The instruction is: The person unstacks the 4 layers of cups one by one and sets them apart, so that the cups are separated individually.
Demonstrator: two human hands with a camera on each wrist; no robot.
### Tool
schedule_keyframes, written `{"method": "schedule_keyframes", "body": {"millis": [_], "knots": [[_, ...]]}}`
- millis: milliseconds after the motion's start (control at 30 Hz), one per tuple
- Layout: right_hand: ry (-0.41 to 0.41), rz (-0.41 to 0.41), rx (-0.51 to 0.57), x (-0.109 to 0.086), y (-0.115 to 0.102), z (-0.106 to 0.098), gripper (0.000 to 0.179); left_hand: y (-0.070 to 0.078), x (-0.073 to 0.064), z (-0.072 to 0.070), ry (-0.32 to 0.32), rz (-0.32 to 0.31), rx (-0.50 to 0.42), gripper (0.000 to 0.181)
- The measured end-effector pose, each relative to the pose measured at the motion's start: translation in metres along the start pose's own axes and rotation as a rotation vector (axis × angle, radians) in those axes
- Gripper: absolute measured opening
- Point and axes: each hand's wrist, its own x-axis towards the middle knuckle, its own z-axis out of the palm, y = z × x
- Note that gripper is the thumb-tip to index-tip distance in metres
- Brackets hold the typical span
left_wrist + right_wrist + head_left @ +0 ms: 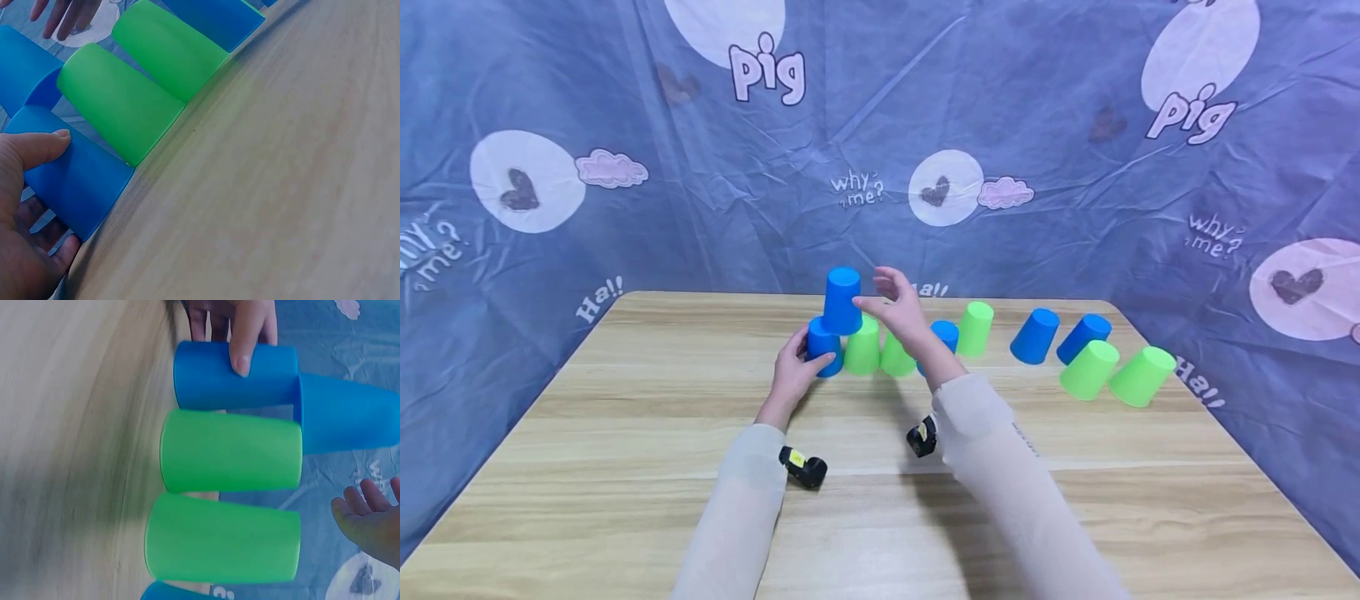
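Note:
An upside-down blue cup (825, 348) ends the row on the left, and my left hand (793, 371) holds it, thumb on the near side and fingers behind. On top of it and the neighbouring green cup (862, 348) stands a second upside-down blue cup (347, 414), bridging the two. My right hand (374, 519) is beside that upper cup, fingers spread and apart from it in the right wrist view. Another green cup (225, 540) follows in the row, then a blue cup (945, 335), partly hidden by my right wrist in the head view.
Farther right stand a lone green cup (976, 329), two blue cups (1035, 337) and two nearer green cups (1142, 377), all upside down on the wooden table (850, 533). A patterned blue cloth (880, 108) hangs behind the table and along its sides.

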Motion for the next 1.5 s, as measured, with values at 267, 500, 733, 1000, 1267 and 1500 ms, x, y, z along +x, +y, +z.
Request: {"method": "schedule_keyframes", "body": {"millis": [267,500,733,1000,1267,1500], "knots": [[-0.002,0.019,-0.043,0.0,0.0,0.016,0.061,0.001,0.001,0.0,-0.006,0.01,0.004,0.06],[0.014,0.041,-0.034,0.006,0.009,0.026,0.061,0.001,0.0,-0.001,-0.004,0.004,0.01,0.06],[0.033,0.062,-0.031,0.008,0.011,0.033,0.061,0.001,0.001,-0.001,-0.003,0.001,0.011,0.061],[0.05,0.075,-0.041,0.01,0.012,0.038,0.06,0.001,0.001,-0.001,-0.005,0.002,-0.008,0.061],[0.067,0.061,-0.068,0.01,0.015,0.039,0.056,0.001,0.0,0.0,-0.004,0.002,-0.014,0.062],[0.075,0.055,-0.062,0.009,0.013,0.038,0.057,0.002,0.0,0.0,-0.002,-0.001,-0.017,0.061]]}}
